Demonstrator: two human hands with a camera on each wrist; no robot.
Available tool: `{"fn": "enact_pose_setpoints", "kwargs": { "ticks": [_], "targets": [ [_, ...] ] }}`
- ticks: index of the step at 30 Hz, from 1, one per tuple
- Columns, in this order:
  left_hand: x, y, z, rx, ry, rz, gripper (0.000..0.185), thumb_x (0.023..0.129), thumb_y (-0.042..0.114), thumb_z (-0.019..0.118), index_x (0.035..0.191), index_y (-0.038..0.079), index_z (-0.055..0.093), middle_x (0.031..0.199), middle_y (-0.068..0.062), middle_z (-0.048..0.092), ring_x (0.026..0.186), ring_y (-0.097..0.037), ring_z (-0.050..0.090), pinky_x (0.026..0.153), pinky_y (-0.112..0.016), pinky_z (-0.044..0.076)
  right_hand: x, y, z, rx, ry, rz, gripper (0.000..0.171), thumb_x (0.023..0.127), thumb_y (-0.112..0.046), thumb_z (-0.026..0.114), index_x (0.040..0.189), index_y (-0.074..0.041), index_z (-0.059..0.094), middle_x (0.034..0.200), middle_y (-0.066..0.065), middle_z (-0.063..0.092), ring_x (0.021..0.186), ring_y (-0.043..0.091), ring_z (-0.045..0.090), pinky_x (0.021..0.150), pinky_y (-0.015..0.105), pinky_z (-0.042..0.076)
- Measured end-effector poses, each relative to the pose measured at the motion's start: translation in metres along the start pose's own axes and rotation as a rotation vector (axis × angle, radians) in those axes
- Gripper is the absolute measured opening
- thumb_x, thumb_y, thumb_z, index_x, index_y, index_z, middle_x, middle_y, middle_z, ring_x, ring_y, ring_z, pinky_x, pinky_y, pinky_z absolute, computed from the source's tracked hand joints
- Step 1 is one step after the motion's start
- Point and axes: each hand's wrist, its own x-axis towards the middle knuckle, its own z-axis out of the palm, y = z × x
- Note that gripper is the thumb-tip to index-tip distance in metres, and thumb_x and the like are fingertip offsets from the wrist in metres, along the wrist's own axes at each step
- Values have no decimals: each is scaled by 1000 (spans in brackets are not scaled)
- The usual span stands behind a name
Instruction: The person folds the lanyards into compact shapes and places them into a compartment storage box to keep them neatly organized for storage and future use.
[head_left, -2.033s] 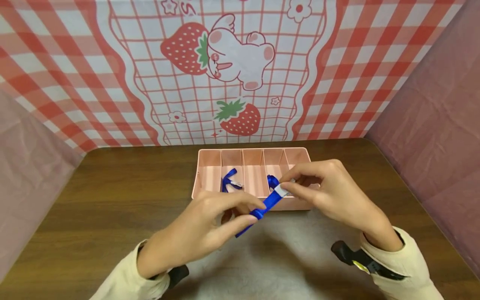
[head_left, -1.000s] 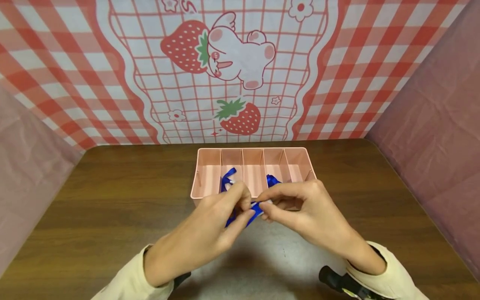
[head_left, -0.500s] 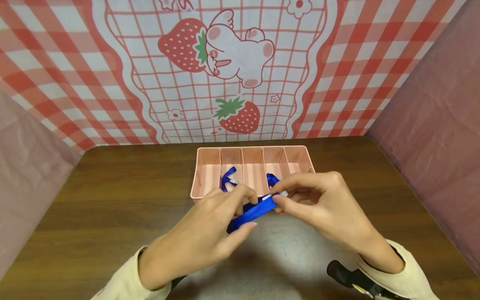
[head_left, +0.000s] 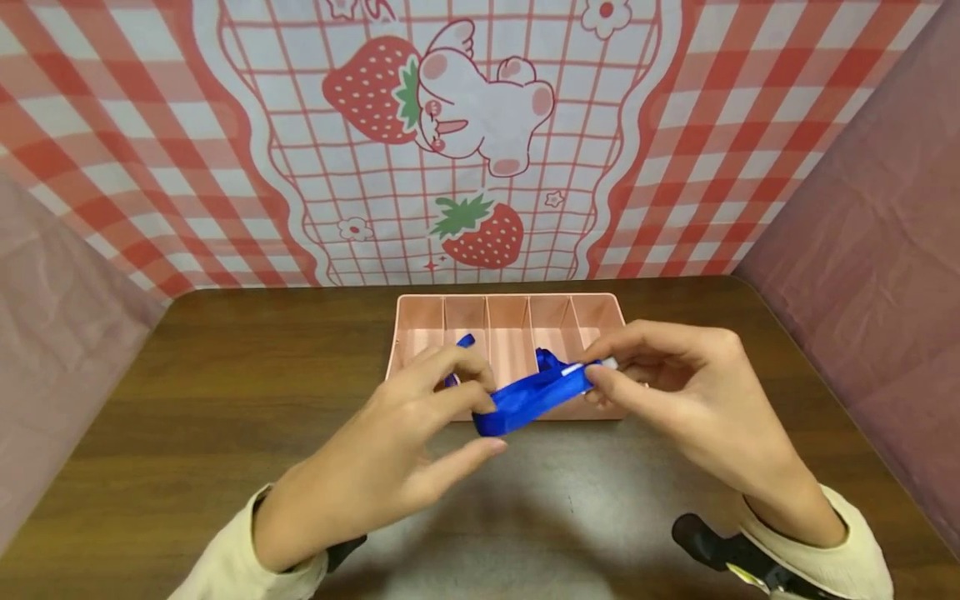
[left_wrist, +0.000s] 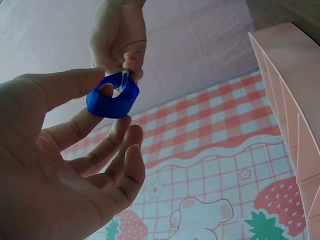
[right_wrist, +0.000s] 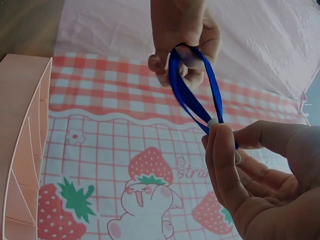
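Observation:
A loop of blue ribbon stretches between both hands above the front of a pink divided box. My right hand pinches the loop's ends between thumb and fingers, at a small white piece whose kind I cannot tell. My left hand has a finger inside the loop's other end, as the left wrist view shows. Its thumb stands away from the other fingers, which lie loosely bent. In the right wrist view the ribbon loop hangs widened between the hands.
One box compartment holds a blue ribbon, mostly hidden by the left hand. Further right, another blue ribbon lies in the box. The box stands on a brown wooden table, before a red-and-white checked cloth.
The left hand has gone from pinching the ribbon to having a finger within its loop. The right hand, still pinching, came nearer the left, then drew right and up, stretching the loop.

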Motion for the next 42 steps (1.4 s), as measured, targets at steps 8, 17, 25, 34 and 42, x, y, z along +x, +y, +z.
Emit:
{"fn": "enact_pose_setpoints", "kwargs": {
  "ticks": [8,17,25,34,42],
  "targets": [
    [2,-1,4,-28,-4,17,9,94,15,70,87,12,66,100,2,60,92,-9,54,78,-22,46,1,2,-4,-24,14,7,19,86,9,71,99,-4,74,77,11,70,61,19,68,54,28,55],
    [3,-4,9,-214,15,-44,11,94,9,67,84,13,64,75,8,59,72,-1,54,65,-15,48,1,2,-6,-43,-2,26,17,87,7,71,97,-6,74,78,8,71,62,20,69,54,30,56],
    [4,-4,8,-389,-3,-49,13,94,4,65,105,10,65,84,6,69,78,1,64,70,-18,54,3,4,-9,-51,-28,27,17,88,6,71,98,-7,74,79,9,71,61,20,68,54,29,55],
    [3,-4,-4,-543,-178,208,17,91,3,71,108,3,69,96,-1,73,89,0,66,77,-19,55,3,12,-4,80,-209,12,20,88,12,66,99,-4,73,83,10,72,67,22,70,57,36,58],
    [3,4,-1,-348,-188,325,8,93,9,71,101,9,71,116,-2,65,111,-10,58,97,-23,46,2,13,5,39,-281,-19,18,88,6,70,95,-9,75,84,1,72,65,16,69,56,33,57]
  ]
}}
